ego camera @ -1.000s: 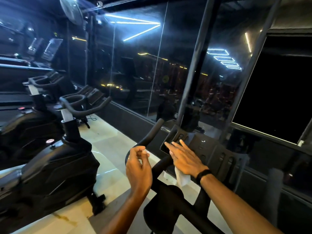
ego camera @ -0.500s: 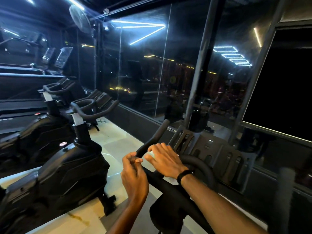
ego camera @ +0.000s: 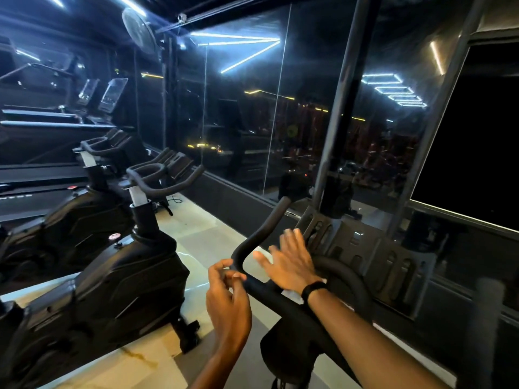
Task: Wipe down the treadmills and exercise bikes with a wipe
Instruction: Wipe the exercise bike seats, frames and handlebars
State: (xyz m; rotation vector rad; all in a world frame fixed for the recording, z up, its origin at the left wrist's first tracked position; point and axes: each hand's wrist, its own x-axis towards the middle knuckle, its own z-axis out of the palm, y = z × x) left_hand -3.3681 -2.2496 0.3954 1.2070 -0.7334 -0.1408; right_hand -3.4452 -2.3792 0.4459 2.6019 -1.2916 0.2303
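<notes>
Item 1, nearest: my left hand [ego camera: 229, 300], fingers curled round the near end of the black handlebar [ego camera: 254, 240] of the exercise bike [ego camera: 292, 352] in front of me, thumb and fingertips pinching the bend of the bar.

Item 2: my right hand [ego camera: 290, 265], blurred, fingers straight and spread apart, lying flat over the middle of the handlebar. A black band [ego camera: 314, 290] sits on the wrist.

Item 3: the wipe [ego camera: 289, 293], white; only a small corner shows under the heel of my right hand, against the bar. The hand and wrist hide the rest.

Item 4: the bike's console tray [ego camera: 362, 248], dark grey with slots, just beyond my right fingertips.

Item 5: to my left, a second exercise bike [ego camera: 112, 290], black, standing on the pale floor [ego camera: 196, 237]; its handlebars point toward the glass. A third bike [ego camera: 70, 214] stands behind it, partly blocked by the second.

Item 6: treadmills [ego camera: 50, 119] farther left, with two raised screens; details too dark to tell.

Item 7, farthest: a glass wall [ego camera: 252, 122] carrying reflections of strip lights, a dark pillar [ego camera: 345, 94] rising behind the console tray, and a wall fan [ego camera: 139, 30] high up.
</notes>
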